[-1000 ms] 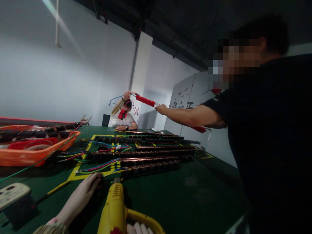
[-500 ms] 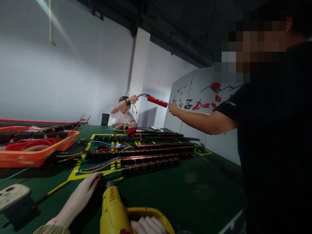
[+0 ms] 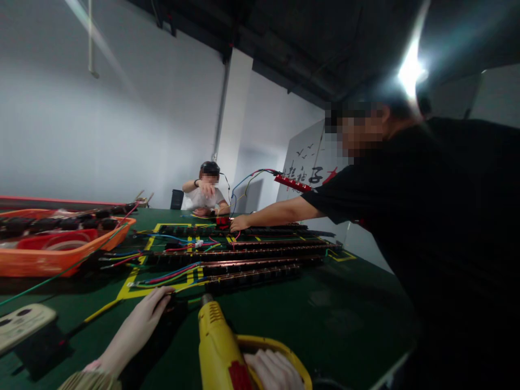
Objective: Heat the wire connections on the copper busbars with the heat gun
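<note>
Gripping heat gun (image 3: 219,346) in right hand (image 3: 276,371), over near side of worktop (image 3: 349,309) | swung rightward just now, away from left hand (image 3: 144,315), probably safer | near wires (image 3: 173,277), cannot tell if pinching

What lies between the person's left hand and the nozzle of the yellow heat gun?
In the head view, a short stretch of greenish wire shows between the left hand and the nozzle of the heat gun, above the green table.
</note>
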{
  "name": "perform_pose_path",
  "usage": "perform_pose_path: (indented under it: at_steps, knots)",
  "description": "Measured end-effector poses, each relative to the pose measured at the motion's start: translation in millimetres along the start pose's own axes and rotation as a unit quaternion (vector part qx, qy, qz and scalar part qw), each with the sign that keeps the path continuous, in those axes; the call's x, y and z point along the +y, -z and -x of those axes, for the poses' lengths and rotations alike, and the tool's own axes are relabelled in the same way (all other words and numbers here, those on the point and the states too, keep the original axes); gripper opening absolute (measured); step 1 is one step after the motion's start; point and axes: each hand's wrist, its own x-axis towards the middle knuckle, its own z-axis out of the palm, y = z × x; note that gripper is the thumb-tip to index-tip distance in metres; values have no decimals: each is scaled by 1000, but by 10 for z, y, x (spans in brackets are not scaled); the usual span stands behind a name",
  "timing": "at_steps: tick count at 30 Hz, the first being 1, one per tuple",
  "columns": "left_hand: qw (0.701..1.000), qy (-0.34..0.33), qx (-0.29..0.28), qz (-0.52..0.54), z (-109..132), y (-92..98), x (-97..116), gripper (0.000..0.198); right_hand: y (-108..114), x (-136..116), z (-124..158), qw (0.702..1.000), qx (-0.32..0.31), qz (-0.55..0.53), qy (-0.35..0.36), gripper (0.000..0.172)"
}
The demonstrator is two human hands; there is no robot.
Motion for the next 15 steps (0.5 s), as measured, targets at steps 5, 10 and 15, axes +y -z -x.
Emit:
perform_pose_path:
  at_steps: [5,10,15]
  knots:
    - [1000,5,-5,9,15,11,50,38,192,218,6,998,-55,-9,17,51]
    - [1000,1,-9,11,13,18,63,38,288,425,51,991,-128,-13,34,34]
    - [1000,-8,-17,11,9,22,67,37,218,466,130,987,-156,0,32,41]
